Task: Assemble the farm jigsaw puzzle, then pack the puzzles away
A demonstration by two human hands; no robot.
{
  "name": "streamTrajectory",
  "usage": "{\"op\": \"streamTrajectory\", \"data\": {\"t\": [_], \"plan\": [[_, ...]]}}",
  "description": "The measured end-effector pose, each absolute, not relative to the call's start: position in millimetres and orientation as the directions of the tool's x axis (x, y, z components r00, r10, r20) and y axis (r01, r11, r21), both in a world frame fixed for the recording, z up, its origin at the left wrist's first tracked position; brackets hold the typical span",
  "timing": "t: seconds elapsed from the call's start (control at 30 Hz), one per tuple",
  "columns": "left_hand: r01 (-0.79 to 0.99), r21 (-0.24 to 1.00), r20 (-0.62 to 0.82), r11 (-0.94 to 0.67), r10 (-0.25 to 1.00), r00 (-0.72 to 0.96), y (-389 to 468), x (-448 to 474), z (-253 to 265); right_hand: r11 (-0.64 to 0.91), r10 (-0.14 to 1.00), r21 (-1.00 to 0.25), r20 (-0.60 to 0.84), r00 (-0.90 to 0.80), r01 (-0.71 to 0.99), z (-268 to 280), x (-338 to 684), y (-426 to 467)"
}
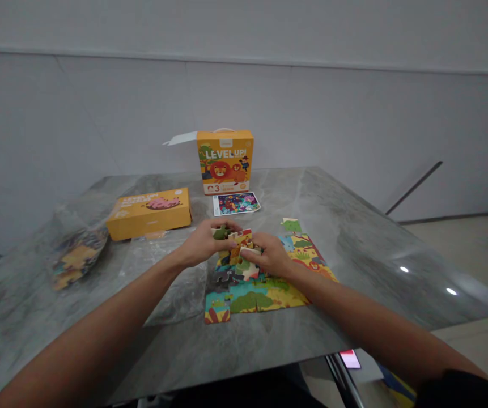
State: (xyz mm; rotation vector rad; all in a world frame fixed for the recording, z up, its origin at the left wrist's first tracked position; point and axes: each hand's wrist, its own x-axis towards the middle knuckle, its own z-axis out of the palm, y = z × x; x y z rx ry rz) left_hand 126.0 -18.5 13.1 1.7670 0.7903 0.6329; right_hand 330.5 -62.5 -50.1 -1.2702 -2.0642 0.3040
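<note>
My left hand (205, 241) and my right hand (271, 253) meet above a partly assembled jigsaw puzzle (269, 294) with animals and trees on it. Closed fingers of the left hand grip a greenish puzzle piece (221, 232). Several puzzle pieces (247, 266) sit in the right hand, its thumb pressed on top of them; the uppermost is green and cream. Between the hands, yellow and red pieces overlap, so which hand bears them is hard to tell. One loose green piece (291, 225) lies at the puzzle's far edge.
An upright orange puzzle box (225, 161) with its flap out stands at the back, a picture card (237, 204) before it. To the left lie a flat orange box (150, 212), a clear bag of pieces (77, 255) and crumpled clear plastic (175, 289) on the grey marbled table (366, 272).
</note>
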Motion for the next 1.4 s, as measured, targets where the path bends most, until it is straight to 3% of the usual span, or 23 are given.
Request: {"op": "streamTrajectory", "data": {"t": [0.2,0.3,0.47,0.7,0.9,1.0,1.13,1.27,1.4], "plan": [[-0.022,0.996,0.085,-0.089,0.813,0.576,-35.4,139.3,-4.1,0.397,0.9,-0.741,0.429,-0.073,0.542,-45.8,325.9,-57.2],[-0.028,0.999,0.05,-0.042,0.805,0.591,-43.8,150.3,-13.7,0.367,0.873,-0.761,0.48,0.084,0.536,-43.9,322.6,-53.9],[-0.08,0.99,0.14,-0.116,0.814,0.563,-45.0,159.4,-11.5,0.373,0.828,-0.768,0.529,0.187,0.521,-36.8,315.8,-49.8],[-0.013,0.967,0.221,-0.254,0.811,0.542,-44.6,160.1,-10.9,0.448,0.781,-0.817,0.555,0.285,0.363,-20.5,310.0,-44.3],[0.102,0.913,0.311,-0.395,0.835,0.453,-40.3,172.0,-27.3,0.467,0.7,-0.812,0.581,0.415,0.35,-7.9,313.8,-41.7],[0.179,0.868,0.337,-0.463,0.814,0.473,-39.7,176.6,-33.8,0.453,0.683,-0.846,0.533,0.501,0.281,-16.1,325.9,-40.2],[0.234,0.81,0.322,-0.538,0.741,0.589,-44.7,179.7,-44.9,0.352,0.746,-0.911,0.412,0.522,0.216,-43.5,345.6,-40.5],[0.277,0.848,0.227,-0.452,0.781,0.582,-46.1,182.7,-48.3,0.289,0.793,-0.934,0.357,0.494,0.211,-62.7,355.8,-39.9],[0.208,0.921,0.17,-0.328,0.823,0.542,-39.8,185.9,-40.3,0.284,0.78,-0.934,0.356,0.515,0.216,-58.2,358.0,-37.1]]}}
